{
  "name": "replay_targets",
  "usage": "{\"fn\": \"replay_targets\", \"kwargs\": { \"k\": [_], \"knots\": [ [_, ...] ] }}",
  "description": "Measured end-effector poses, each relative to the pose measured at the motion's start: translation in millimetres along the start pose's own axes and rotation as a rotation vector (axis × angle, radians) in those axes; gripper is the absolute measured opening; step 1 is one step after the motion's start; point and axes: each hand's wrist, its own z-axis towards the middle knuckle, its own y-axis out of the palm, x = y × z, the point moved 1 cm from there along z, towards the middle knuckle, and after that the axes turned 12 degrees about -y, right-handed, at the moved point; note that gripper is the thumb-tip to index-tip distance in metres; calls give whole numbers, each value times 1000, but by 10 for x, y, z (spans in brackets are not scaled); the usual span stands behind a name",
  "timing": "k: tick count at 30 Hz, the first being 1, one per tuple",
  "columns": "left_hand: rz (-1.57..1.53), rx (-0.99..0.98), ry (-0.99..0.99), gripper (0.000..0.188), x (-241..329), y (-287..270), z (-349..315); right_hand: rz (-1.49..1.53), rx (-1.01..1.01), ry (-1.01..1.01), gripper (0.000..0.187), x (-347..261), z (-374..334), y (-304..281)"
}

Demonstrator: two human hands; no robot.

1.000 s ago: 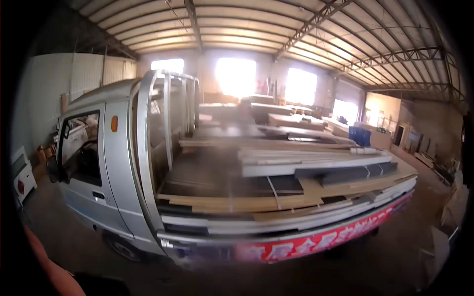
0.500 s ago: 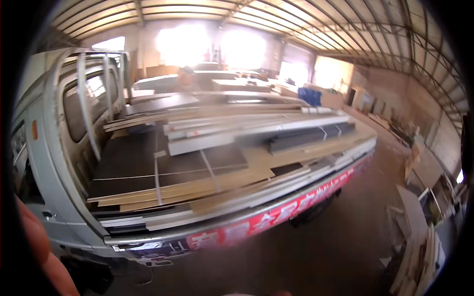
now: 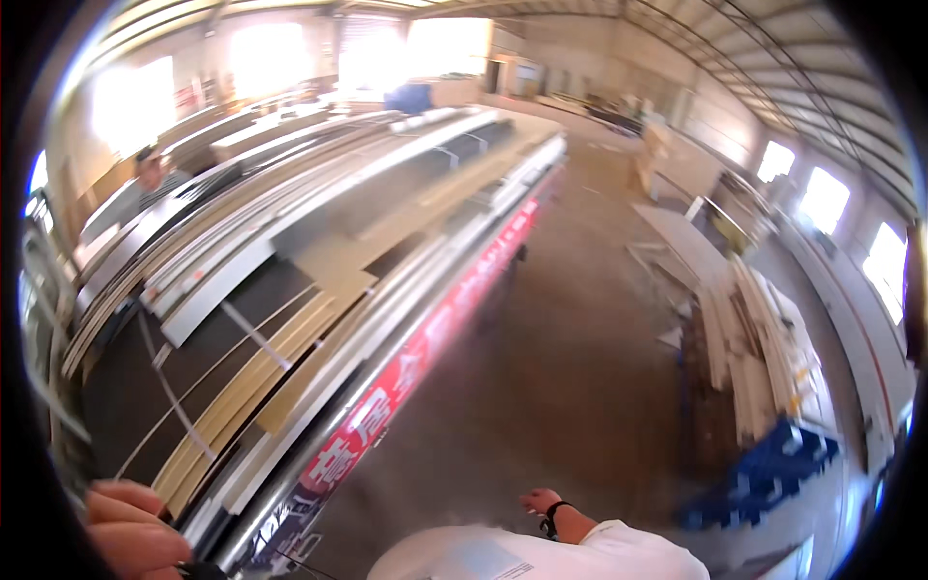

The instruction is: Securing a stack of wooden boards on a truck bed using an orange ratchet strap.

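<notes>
My left hand is at the lower left, beside the near front corner of a loaded truck bed. Its fingers are bent and pressed together; what they hold, if anything, is hidden. Dark panels tied with pale straps and light brown boards lie just beyond it. Along the bed's side runs a metal rail above a red banner. At the bottom middle my right hand, with a black band on the wrist, hangs in front of my white shirt. Its fingers are loosely bent, with nothing seen in them.
Long white profiles lie on the load. Beyond it stands another person. Concrete floor stretches along the truck. To the right are stacked wooden strips, a blue plastic pallet and a leaning board.
My view has swung to the right, so the truck sits further left and appears steeper. My left hand shows more of its bent fingers, and my right hand and forearm have come into view.
</notes>
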Motion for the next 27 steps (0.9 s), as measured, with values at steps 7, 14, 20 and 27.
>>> {"fn": "replay_targets", "kwargs": {
  "k": [7, 14, 20, 27],
  "knots": [
    [-184, -196, -353, 15, -1080, 973, -1309, 13, -46, 272, 34, -480, -1128, 705],
    [87, -694, -466, 20, -2345, 2268, -3145, 593, -72, 600, 33, -497, -1431, 1195],
    [50, -1021, -784, 25, -3120, 3051, -4641, 463, -54, 521, 31, -468, -901, 1237],
    [6, -998, -1357, 31, -3554, 3097, -5955, -656, -435, -320, 36, -1261, -26, 1170]
  ]
}}
